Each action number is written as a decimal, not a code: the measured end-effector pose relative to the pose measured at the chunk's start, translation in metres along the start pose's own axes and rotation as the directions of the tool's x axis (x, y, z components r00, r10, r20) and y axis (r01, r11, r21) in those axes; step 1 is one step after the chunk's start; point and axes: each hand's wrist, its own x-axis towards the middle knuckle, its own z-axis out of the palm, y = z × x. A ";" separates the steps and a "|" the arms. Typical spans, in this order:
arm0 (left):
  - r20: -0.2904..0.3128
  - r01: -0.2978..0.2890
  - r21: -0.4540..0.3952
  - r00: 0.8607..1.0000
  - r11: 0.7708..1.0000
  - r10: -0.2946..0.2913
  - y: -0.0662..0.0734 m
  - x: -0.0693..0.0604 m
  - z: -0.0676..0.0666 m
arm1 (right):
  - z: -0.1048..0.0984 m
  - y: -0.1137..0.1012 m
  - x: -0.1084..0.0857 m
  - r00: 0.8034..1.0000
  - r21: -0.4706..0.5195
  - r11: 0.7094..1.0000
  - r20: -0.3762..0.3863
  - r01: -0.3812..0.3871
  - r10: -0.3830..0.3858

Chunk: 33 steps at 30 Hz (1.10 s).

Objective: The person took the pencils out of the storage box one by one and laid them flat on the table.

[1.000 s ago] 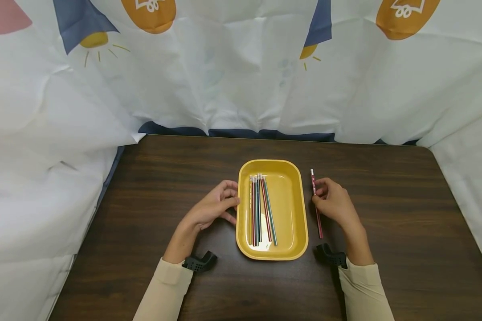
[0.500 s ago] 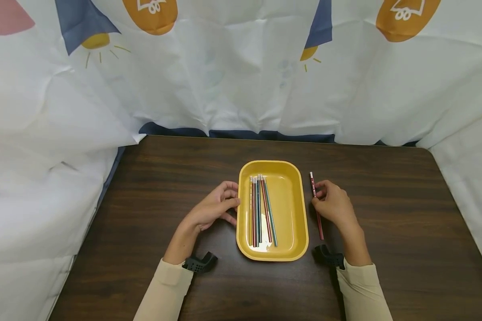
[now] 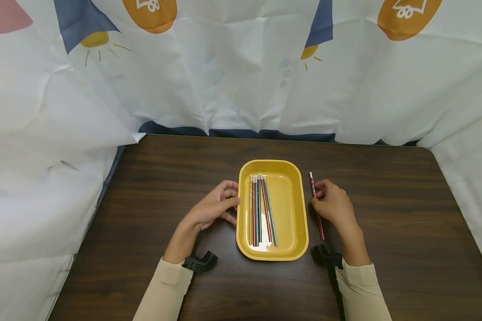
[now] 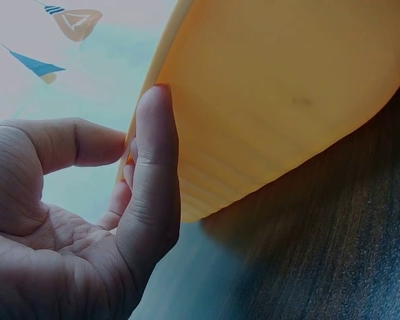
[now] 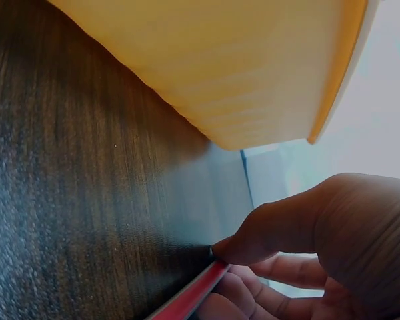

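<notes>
at the middle of the worktop [image 3: 177, 169], in the head view, a bunch of pencils [image 3: 259, 209] already lies in the yellow tray [image 3: 289, 200]; one red pencil [image 3: 320, 227] is left outside, at its three o'clock. in the left wrist view, the left hand [image 4: 73, 247] pinches the tray's nine o'clock rim. in the right wrist view, the right hand [image 5: 333, 233] pinches the red pencil; whether it is lifted, i cannot tell.

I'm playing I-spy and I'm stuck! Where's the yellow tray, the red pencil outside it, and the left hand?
Yellow tray [image 3: 289, 205], head view: its bare floor.
Red pencil [image 3: 320, 225], head view: its lower shaft.
Left hand [image 3: 212, 206], head view: its middle.
</notes>
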 end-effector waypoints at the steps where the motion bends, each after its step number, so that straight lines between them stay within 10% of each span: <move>1: 0.000 0.000 0.001 1.000 1.000 0.000 0.000 0.000 0.000 | 0.000 0.000 0.000 1.000 0.000 1.000 0.000 -0.001 0.001; 33: 0.000 -0.001 0.008 1.000 1.000 0.001 -0.002 0.002 0.000 | -0.018 0.000 -0.009 0.997 0.111 0.991 -0.017 0.080 -0.078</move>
